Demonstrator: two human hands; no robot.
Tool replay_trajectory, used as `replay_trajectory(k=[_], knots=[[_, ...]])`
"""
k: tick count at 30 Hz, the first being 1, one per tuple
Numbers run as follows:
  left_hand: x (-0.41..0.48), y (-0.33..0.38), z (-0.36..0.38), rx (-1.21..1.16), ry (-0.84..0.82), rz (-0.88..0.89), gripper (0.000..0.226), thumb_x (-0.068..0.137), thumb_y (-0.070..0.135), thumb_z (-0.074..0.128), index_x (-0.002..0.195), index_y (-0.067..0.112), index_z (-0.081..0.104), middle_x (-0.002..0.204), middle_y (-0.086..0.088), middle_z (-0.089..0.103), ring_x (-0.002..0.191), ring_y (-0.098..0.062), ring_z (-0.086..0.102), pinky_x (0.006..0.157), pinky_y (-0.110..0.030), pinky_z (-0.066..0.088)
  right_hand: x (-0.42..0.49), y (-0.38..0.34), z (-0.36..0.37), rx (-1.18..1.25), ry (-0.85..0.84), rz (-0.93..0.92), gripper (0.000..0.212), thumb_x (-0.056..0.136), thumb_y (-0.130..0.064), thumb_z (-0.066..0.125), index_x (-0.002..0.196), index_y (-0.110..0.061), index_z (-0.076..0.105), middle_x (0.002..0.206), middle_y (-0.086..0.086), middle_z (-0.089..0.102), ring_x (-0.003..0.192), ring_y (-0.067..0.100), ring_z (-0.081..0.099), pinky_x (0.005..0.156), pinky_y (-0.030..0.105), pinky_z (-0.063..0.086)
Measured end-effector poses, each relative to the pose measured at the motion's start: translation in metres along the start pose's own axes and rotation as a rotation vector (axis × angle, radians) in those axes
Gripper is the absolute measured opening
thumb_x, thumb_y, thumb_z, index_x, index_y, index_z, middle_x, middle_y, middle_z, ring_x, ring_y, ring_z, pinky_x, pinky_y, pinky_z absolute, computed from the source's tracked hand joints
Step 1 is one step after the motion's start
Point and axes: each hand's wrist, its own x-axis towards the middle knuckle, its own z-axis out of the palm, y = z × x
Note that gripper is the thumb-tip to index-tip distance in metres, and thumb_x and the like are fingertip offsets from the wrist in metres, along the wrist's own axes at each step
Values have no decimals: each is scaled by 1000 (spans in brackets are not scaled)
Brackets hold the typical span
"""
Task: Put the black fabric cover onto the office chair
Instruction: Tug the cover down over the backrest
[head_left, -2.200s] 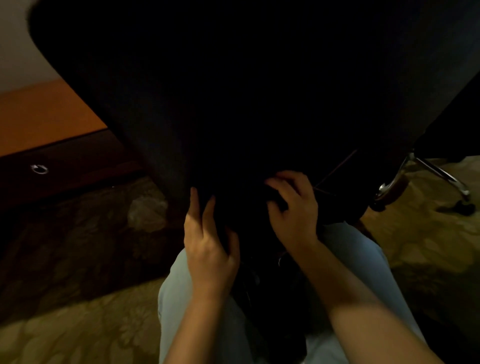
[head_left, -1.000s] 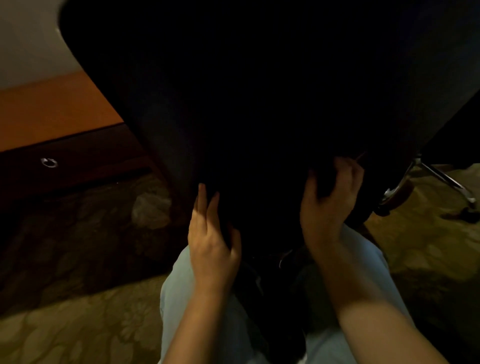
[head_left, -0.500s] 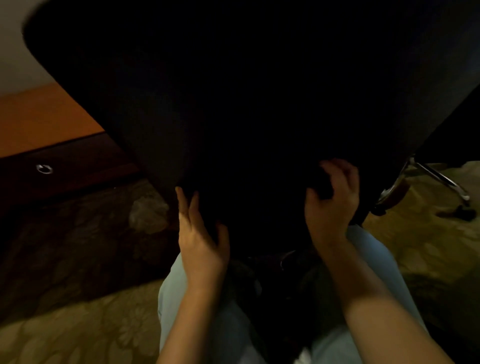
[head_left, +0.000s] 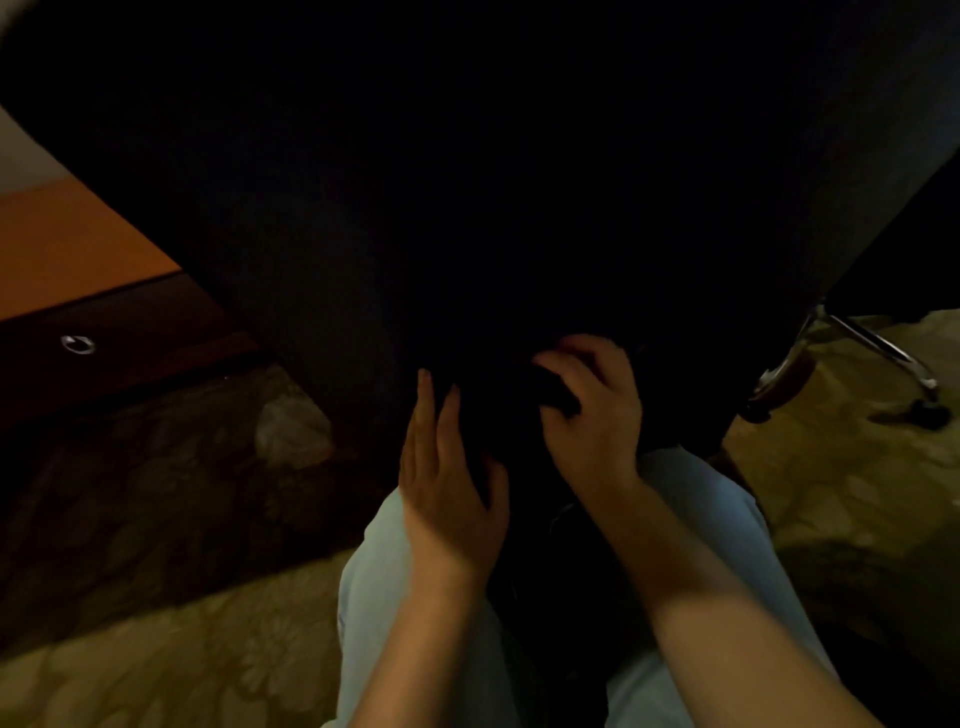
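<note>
Left hand (head_left: 448, 486) flat, right hand (head_left: 592, 415) gripping cover (head_left: 363, 208)

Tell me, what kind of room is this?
Probably a hotel room or study, though it is dim. There is flowery carpet, a wooden desk with a ring-pull drawer, and an office chair on shiny wheeled legs under a black fabric cover.

right hand (head_left: 592, 415) now nearer left hand (head_left: 452, 493)
</note>
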Motion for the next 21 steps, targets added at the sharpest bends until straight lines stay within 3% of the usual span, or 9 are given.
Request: replay_trajectory(k=[5, 8, 10, 13, 16, 18, 21], knots=[[1, -4, -1, 2, 14, -18, 61, 84, 27, 49, 142, 9, 39, 157, -6, 23, 140, -12, 27, 108, -35, 35, 6, 10, -17, 5, 77, 100, 36, 71, -12, 50, 105, -24, 55, 114, -2, 50, 105, 14, 49, 90, 8, 39], [1, -4, -2, -11, 29, -32, 60, 85, 27, 50, 142, 11, 39, 157, -4, 22, 139, -10, 26, 107, -37, 37, 15, 18, -29, 16, 263, 221, 35, 74, -8, 55, 108, -11, 59, 114, 16, 56, 110, 9, 46, 94, 5, 36], [1, -4, -1, -9, 18, -32, 61, 85, 29, 49, 143, 14, 37, 158, 0, 20, 138, -11, 28, 105, -40, 40, 21, 27, -35, 35, 380, 322, 34, 78, -6, 59, 111, -1, 60, 114, 23, 56, 112, 17, 51, 95, 9, 38], [0, -3, 0, -1, 8, -45, 61, 85, 31, 48, 143, 15, 37, 158, 1, 19, 138, -11, 28, 106, -39, 39, 24, 31, -36, 84, 451, 440, 37, 85, -12, 62, 119, 1, 55, 118, 21, 55, 114, 28, 54, 98, 22, 44], [0, -4, 1, 10, 10, -35, 61, 85, 29, 49, 142, 12, 39, 158, -1, 20, 138, -11, 28, 106, -36, 37, 16, 18, -24, 30, 404, 300, 32, 80, -11, 56, 112, -12, 55, 116, 18, 54, 113, 19, 51, 96, 9, 38], [0, -5, 1, 14, 7, -26, 61, 84, 28, 49, 142, 10, 40, 157, -1, 20, 137, -11, 28, 106, -34, 35, 7, 7, -14, -4, 263, 220, 34, 74, -11, 52, 108, -19, 52, 116, 8, 52, 110, 10, 46, 94, 3, 33], [0, -6, 2, 22, 1, -31, 61, 84, 25, 50, 141, 9, 41, 156, 1, 19, 137, -11, 28, 107, -33, 34, -2, 2, -4, -21, 75, 95, 35, 69, -8, 53, 102, -21, 57, 113, -1, 49, 104, 16, 49, 92, 2, 32]])
